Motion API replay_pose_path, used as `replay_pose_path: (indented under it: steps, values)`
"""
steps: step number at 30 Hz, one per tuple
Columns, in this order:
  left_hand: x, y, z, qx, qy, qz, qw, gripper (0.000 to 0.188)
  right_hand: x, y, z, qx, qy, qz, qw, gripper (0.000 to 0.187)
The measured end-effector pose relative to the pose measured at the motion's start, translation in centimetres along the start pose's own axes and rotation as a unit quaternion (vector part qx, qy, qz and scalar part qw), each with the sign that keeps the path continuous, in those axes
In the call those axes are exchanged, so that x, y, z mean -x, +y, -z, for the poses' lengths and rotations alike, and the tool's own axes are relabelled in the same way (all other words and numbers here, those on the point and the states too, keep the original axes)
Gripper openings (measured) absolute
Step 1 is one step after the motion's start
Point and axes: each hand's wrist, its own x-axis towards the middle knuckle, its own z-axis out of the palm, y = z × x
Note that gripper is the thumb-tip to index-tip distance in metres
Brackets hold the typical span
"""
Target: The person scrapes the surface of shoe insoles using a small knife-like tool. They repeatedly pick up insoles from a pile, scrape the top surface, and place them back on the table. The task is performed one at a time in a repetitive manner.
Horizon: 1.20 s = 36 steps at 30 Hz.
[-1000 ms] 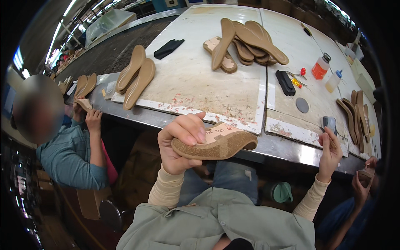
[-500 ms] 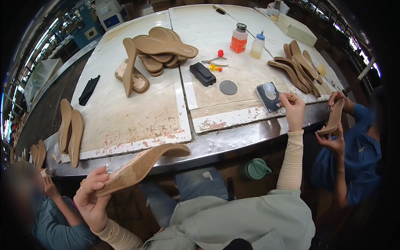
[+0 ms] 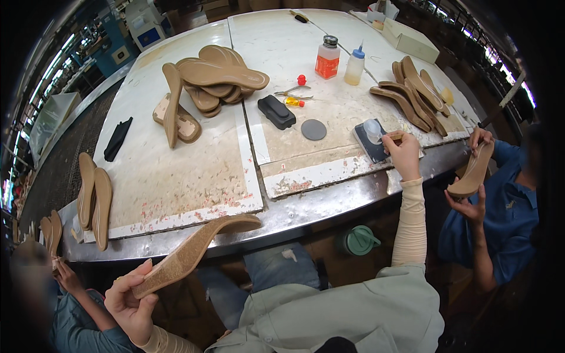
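Note:
My left hand [image 3: 130,300] grips the heel end of a tan wedge shoe sole [image 3: 194,250], held out below the table's metal edge [image 3: 306,209]. My right hand [image 3: 405,154] reaches up onto the table and holds a small brush handle [image 3: 393,136] over a small round container [image 3: 372,129] that sits on a dark pad. A pile of tan soles [image 3: 212,82] lies at the back of the table.
Two glue bottles [image 3: 327,57] stand at the back, with a black block [image 3: 276,112], a grey disc [image 3: 313,129] and pliers nearby. More soles [image 3: 412,94] lie to the right, a pair [image 3: 94,197] to the left. A person in blue [image 3: 506,206] on the right holds a sole; another person [image 3: 65,288] sits on the left.
My left hand has swung the sole down and to the left, away from my chest. My right hand has moved onto the table to the small container. My view turned right.

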Motion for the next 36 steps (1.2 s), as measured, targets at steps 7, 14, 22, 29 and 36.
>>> replay_pose_path:
  steps: [7, 14, 22, 29, 36]
  values:
    - [-0.3, 0.5, 0.0, -0.046, -0.012, -0.055, 0.997, 0.042, -0.2, 1.1, -0.1, 0.034, 0.009, 0.018, 0.999, 0.015]
    - [-0.5, 1.7, -0.5, -0.057, -0.032, -0.095, 0.993, 0.04, -0.1, 0.5, -0.3, -0.013, 0.018, 0.015, 1.0, 0.014]
    - [-1.6, 2.5, -1.8, -0.066, -0.002, -0.116, 0.991, 0.038, 2.2, -2.2, -0.9, -0.159, 0.078, 0.045, 0.983, 0.014]
    - [-1.3, 3.7, -2.4, -0.051, -0.019, -0.136, 0.989, 0.04, 14.2, -20.5, -8.2, -0.475, -0.234, 0.161, 0.833, 0.006]
    - [-0.7, 4.4, -2.7, -0.079, -0.021, -0.139, 0.987, 0.039, 17.6, -27.0, -9.2, -0.511, -0.415, 0.247, 0.711, 0.015]
